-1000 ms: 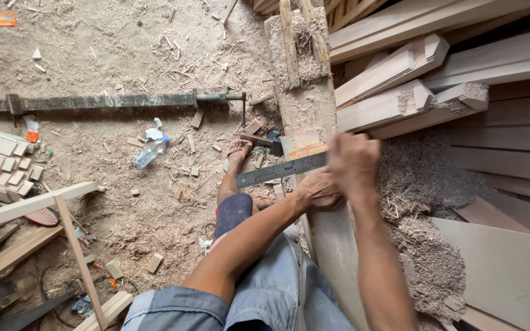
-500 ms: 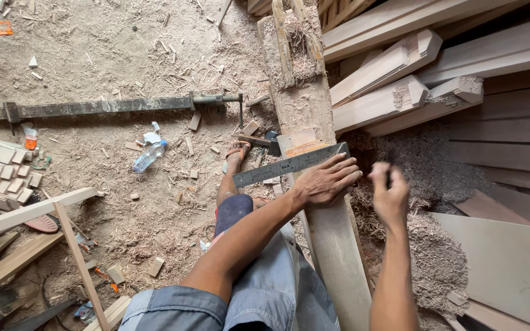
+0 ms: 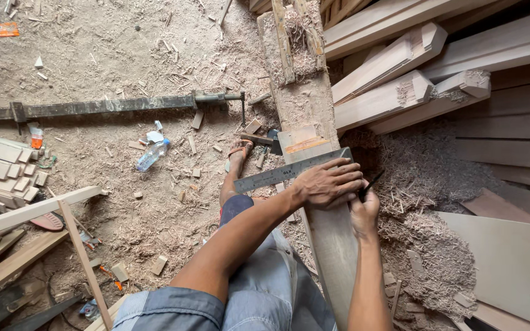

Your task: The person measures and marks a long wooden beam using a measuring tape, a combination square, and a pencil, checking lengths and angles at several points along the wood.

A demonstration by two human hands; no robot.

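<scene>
Steel ruler (image 3: 283, 173), long, flat and grey, lay slantwise across a pale wooden plank (image 3: 332, 239) above the sawdust floor (image 3: 124, 49). Left hand (image 3: 326, 184) pressed it flat, fingers spread. Right hand (image 3: 365, 208) pinched a dark pencil (image 3: 370, 182) at the plank's edge.

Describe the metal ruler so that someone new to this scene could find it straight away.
Start at the long grey wooden plank running up the middle of the sawdust-covered floor. Lying across it at a slant is the flat silver metal ruler, pressed down by the left hand. It is the only graduated metal strip, unlike the dark bar clamp on the floor.
</scene>
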